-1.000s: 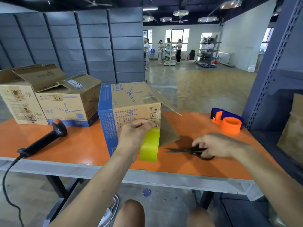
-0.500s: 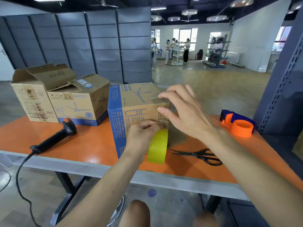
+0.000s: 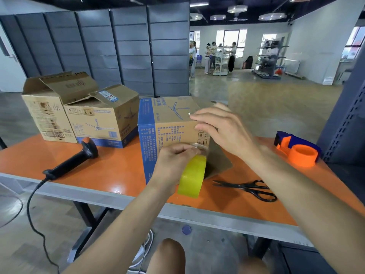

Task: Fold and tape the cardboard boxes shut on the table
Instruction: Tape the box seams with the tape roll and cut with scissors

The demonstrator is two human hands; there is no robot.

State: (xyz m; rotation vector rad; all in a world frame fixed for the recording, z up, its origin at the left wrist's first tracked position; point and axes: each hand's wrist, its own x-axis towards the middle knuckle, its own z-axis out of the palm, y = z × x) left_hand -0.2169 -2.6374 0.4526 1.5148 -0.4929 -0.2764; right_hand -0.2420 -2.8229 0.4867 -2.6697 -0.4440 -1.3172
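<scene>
Left hand [image 3: 173, 161] grips tape roll [image 3: 192, 177]; right hand [image 3: 223, 131] spread, prob. touching box [image 3: 167, 117].

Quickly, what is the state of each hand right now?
Left hand: holds the yellow tape roll.
Right hand: open, fingers straight at the top edge of the box.
</scene>
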